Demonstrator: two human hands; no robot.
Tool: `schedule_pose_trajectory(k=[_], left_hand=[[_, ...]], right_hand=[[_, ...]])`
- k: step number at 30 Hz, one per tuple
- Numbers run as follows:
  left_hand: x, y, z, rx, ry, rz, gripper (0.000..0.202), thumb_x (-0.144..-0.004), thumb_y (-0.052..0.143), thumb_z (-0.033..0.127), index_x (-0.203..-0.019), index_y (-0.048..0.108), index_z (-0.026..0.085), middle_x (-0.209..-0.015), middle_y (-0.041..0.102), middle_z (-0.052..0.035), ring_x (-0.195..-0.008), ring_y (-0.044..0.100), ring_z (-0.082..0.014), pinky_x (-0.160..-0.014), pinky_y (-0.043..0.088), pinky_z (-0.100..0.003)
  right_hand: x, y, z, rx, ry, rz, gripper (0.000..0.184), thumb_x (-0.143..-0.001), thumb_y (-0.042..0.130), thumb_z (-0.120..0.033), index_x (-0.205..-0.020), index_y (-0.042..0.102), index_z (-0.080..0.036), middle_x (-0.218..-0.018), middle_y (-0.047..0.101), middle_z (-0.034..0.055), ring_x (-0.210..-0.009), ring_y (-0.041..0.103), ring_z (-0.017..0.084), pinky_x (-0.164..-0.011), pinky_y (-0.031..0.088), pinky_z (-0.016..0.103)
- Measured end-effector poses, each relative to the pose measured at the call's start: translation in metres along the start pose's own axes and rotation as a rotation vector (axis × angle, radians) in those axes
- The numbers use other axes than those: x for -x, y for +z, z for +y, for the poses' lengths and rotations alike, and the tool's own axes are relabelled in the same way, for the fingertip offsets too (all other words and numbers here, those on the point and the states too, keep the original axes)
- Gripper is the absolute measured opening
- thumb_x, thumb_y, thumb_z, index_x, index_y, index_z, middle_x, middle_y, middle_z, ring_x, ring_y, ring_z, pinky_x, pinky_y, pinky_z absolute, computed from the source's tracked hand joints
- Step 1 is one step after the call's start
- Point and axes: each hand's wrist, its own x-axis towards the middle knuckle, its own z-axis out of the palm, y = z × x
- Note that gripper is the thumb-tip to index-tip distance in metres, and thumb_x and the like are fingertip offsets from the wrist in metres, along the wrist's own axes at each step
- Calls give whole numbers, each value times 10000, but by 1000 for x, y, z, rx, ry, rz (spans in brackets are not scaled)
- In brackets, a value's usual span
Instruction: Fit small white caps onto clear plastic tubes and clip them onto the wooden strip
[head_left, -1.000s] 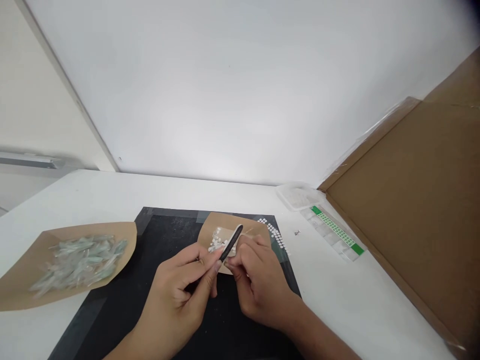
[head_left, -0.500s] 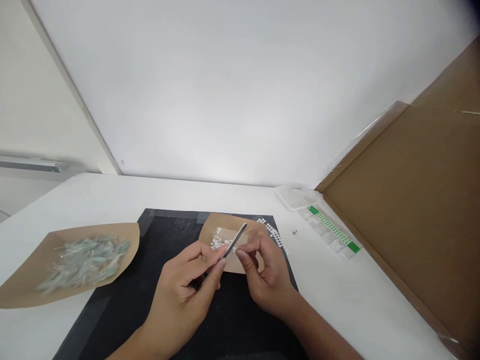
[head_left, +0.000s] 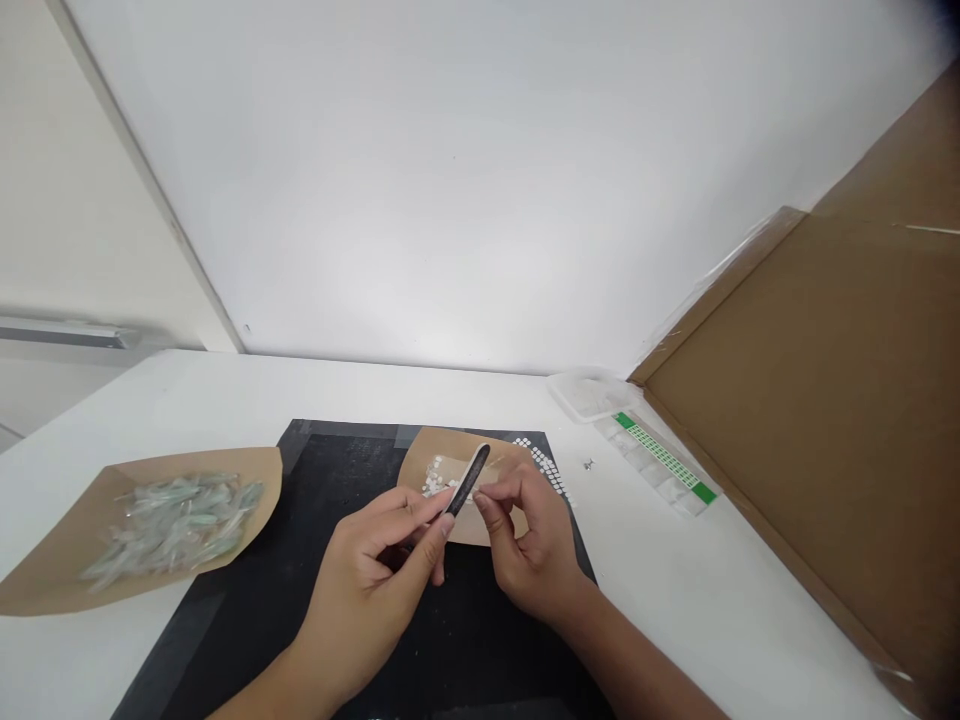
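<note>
My left hand (head_left: 371, 580) pinches a slim, elongated black piece with a pale edge and a rounded tip (head_left: 471, 478) between thumb and fingers. It is tilted up to the right. Close beside it, my right hand (head_left: 531, 535) is closed in a pinch at thumb and forefinger. Whatever lies between those fingertips is too small to make out. Behind and under both hands is a brown paper tray (head_left: 424, 448), partly hidden. In it lie small white pieces (head_left: 433, 482) near a clear bag.
A black mat (head_left: 337, 480) lies under the hands, with rows of white dots (head_left: 546, 462) at its right edge. At left, a brown paper tray (head_left: 52, 555) holds several clear packets. To the right are small metal bits (head_left: 588, 464), a green-edged clear organiser (head_left: 671, 460) and cardboard (head_left: 817, 400).
The black piece has turned in my left hand, so more of its broad dark face shows. My right hand stays almost in place, still pinched.
</note>
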Motion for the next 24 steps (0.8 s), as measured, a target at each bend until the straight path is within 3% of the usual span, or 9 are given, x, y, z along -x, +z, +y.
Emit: schedule_pose_trajectory(k=[8, 14, 20, 24], left_hand=[[0, 1, -1, 52, -32, 10, 264, -1000, 644, 281, -1216, 789, 236, -675, 608, 21, -507, 522, -70, -458, 425, -174], [-1, 0, -3, 63, -31, 10, 267, -993, 650, 279, -1215, 791, 233, -675, 610, 18, -498, 517, -71, -446, 419, -175], [-1, 0, -1, 49, -28, 16, 260, -990, 652, 278, -1203, 795, 237, -670, 608, 18, -500, 525, -72, -449, 424, -172], [-1, 0, -1, 42, -18, 24, 267, -990, 651, 272, -1214, 789, 230, -681, 610, 14, -512, 534, -78, -453, 434, -175]], right_hand=[[4, 0, 1, -163, 162, -65, 52, -988, 623, -239, -955, 585, -224, -860, 617, 26, -700, 583, 160, -625, 491, 313], [-1, -3, -4, -323, 314, -95, 174, -974, 677, -355, -886, 620, -215, -835, 647, 34, -700, 601, 160, -639, 535, 314], [-5, -3, -6, -704, 573, -142, 286, -950, 712, -466, -900, 563, -229, -701, 650, -21, -536, 537, 102, -462, 442, 210], [-8, -6, -4, -782, 598, -200, 289, -939, 736, -454, -901, 580, -213, -720, 685, -20, -527, 554, 85, -513, 476, 215]])
